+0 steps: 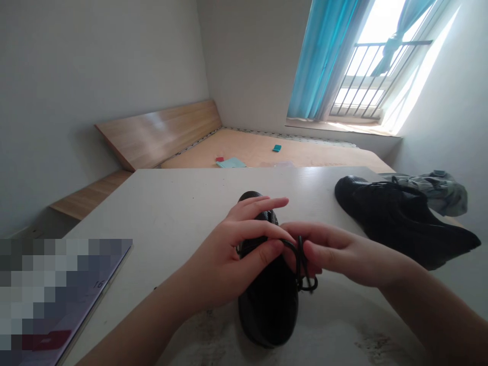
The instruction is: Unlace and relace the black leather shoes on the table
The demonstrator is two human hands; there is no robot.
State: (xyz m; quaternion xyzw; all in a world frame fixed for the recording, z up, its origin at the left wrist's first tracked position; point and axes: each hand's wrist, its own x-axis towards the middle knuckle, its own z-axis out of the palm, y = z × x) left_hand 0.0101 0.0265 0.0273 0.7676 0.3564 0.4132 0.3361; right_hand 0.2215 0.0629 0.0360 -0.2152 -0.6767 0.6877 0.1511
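A black shoe (269, 305) rests on the white table, its toe pointing away from me and its opening nearest me. Over its upper, my left hand (240, 244) pinches a black shoelace (299, 259) between thumb and index finger, with the other fingers stretched out above the toe. At the shoe's right side, my right hand (328, 249) has its fingers closed on the same lace. Loops of the lace hang between and below the two hands. Part of the shoe's upper is hidden under my hands.
A second black shoe (400, 218) lies at the table's right, beside a crumpled grey-green cloth (442, 190). At the left edge is a flat, partly blurred-out item (102, 284). Beyond the white table (171, 203) is a bed (251, 142) with small items on it.
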